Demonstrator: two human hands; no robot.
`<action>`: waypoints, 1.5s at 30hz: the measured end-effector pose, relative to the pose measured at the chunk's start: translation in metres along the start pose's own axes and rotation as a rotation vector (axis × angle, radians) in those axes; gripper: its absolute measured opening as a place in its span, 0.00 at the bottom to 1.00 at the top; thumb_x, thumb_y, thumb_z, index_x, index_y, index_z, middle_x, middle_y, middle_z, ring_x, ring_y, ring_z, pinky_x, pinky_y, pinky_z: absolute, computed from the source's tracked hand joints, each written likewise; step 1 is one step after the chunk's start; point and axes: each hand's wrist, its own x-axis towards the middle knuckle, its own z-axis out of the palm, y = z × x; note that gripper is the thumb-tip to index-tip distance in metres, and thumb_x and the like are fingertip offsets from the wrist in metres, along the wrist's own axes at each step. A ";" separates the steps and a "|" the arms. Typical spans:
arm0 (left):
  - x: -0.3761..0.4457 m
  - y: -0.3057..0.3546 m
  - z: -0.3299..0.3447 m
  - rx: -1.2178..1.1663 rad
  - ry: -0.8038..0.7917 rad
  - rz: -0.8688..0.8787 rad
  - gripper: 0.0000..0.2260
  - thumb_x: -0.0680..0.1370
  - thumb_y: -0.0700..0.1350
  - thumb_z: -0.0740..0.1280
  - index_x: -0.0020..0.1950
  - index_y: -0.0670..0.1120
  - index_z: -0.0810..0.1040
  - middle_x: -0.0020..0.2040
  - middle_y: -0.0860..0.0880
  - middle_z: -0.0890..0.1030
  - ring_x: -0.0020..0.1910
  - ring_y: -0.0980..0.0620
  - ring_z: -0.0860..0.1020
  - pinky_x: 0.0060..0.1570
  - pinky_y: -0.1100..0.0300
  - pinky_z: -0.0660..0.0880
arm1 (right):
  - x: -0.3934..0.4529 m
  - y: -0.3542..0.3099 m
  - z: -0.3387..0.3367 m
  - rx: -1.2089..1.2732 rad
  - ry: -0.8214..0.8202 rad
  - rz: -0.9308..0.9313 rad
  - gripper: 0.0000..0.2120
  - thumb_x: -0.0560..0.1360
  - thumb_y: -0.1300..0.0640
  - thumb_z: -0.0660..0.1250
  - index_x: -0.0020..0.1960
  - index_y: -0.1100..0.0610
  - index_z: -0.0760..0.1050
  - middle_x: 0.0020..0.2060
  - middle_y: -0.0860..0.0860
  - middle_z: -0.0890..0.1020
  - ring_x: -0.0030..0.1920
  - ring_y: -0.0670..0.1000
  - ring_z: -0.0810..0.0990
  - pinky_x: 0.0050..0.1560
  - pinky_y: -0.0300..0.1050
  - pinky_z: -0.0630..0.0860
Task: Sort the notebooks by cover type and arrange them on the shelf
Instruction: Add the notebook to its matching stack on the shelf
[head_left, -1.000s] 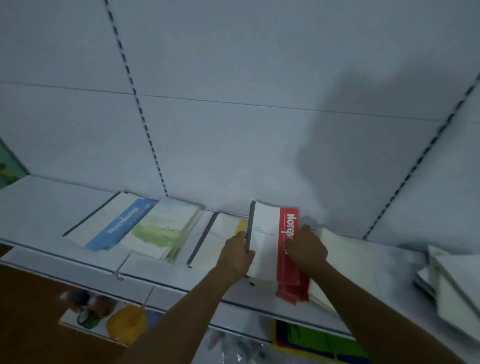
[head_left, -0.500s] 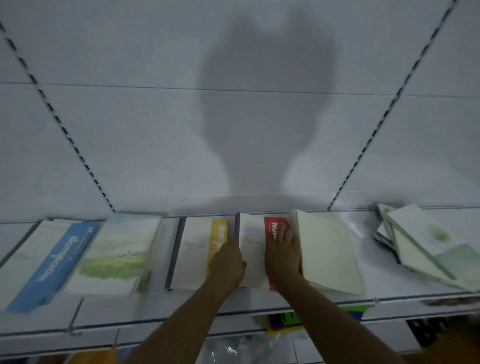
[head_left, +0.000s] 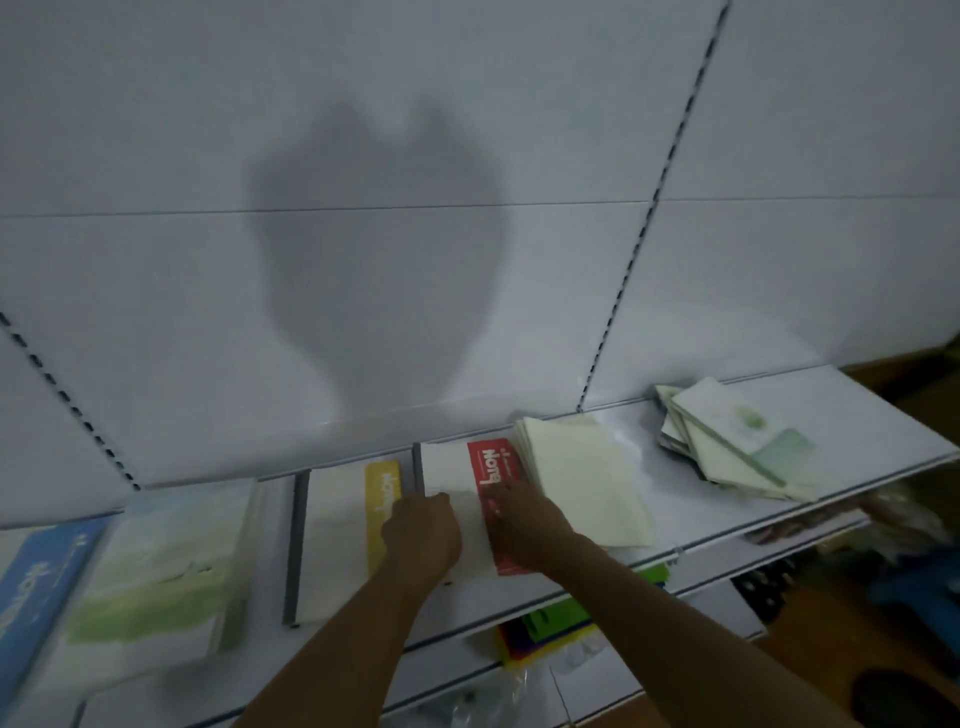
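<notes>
The red notebook (head_left: 470, 499) lies flat on the white shelf (head_left: 857, 415), near its middle: a white cover with a dark spine along its left edge and a red band down its right side bearing white lettering. Just left of it lies a yellow notebook (head_left: 345, 525) of the same design, with a yellow band. Further left sit a green notebook (head_left: 161, 577) with a pale landscape cover and, at the frame's edge, a blue notebook (head_left: 31, 582). Touching the red band's right edge is a cream stack (head_left: 582, 478) of plain pale covers, fanned slightly. Well apart to the right, a loose pile (head_left: 727, 441) of pale green-tinted notebooks lies askew. A shadow falls on the white back panel (head_left: 519, 130) above. The left hand (head_left: 423, 530) rests on the red notebook's white part, fingers curled under at the knuckles; whether they pinch the cover cannot be told. The right hand (head_left: 524, 525) lies on the red band, fingers fairly straight and close together, pressing down.
</notes>
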 end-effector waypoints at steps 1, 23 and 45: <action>0.001 0.005 -0.006 0.007 -0.023 -0.025 0.15 0.78 0.42 0.57 0.63 0.45 0.73 0.63 0.40 0.71 0.61 0.43 0.70 0.55 0.52 0.72 | -0.007 0.007 -0.009 0.037 0.049 -0.003 0.19 0.77 0.55 0.62 0.67 0.58 0.69 0.62 0.55 0.75 0.60 0.57 0.76 0.60 0.51 0.75; -0.128 0.452 0.047 -0.186 -0.066 0.761 0.07 0.76 0.49 0.60 0.40 0.49 0.70 0.42 0.49 0.78 0.42 0.50 0.76 0.40 0.56 0.72 | -0.334 0.424 -0.137 0.321 0.584 0.991 0.11 0.80 0.51 0.55 0.44 0.54 0.70 0.37 0.51 0.77 0.36 0.50 0.76 0.35 0.47 0.72; -0.022 0.581 0.093 -0.272 -0.037 0.498 0.10 0.75 0.51 0.60 0.50 0.47 0.75 0.52 0.47 0.80 0.51 0.45 0.78 0.48 0.55 0.76 | -0.252 0.569 -0.165 0.425 0.427 0.881 0.12 0.80 0.53 0.56 0.40 0.55 0.69 0.32 0.52 0.75 0.31 0.50 0.73 0.32 0.46 0.71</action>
